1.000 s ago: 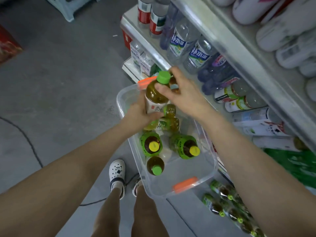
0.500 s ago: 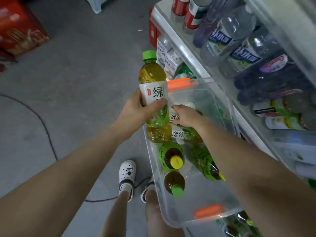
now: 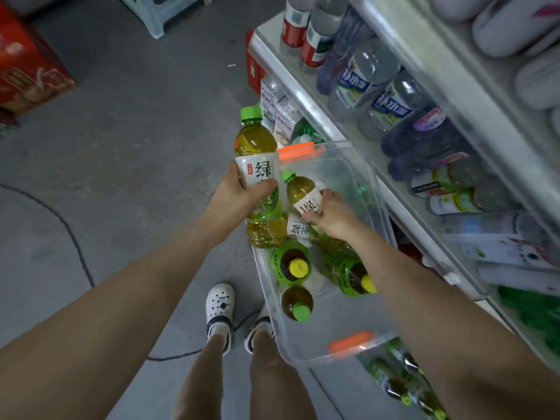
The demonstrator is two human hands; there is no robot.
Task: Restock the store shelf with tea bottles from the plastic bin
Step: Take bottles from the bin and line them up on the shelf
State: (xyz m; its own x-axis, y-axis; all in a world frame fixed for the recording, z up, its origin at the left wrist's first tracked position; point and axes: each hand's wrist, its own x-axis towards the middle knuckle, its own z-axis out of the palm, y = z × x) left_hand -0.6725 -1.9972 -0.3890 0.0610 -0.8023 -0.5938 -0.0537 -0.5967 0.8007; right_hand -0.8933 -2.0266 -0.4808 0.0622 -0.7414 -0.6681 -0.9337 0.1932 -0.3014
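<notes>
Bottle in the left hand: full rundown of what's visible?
The tea bottle is clear plastic with a green screw cap, filled with yellow-green tea, and has a white label with a large green character and leaf artwork below. It stands roughly upright, above the near-left edge of the clear bin. The left hand grips its label band.

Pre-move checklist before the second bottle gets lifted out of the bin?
1. Left hand grips first bottle: ok.
2. Right hand curled round second bottle: ok.
3. Second bottle clear of the bin: not ok, still inside.
4. Caps on both held bottles: ok.
5. Free slot on the shelf: cannot tell.
</notes>
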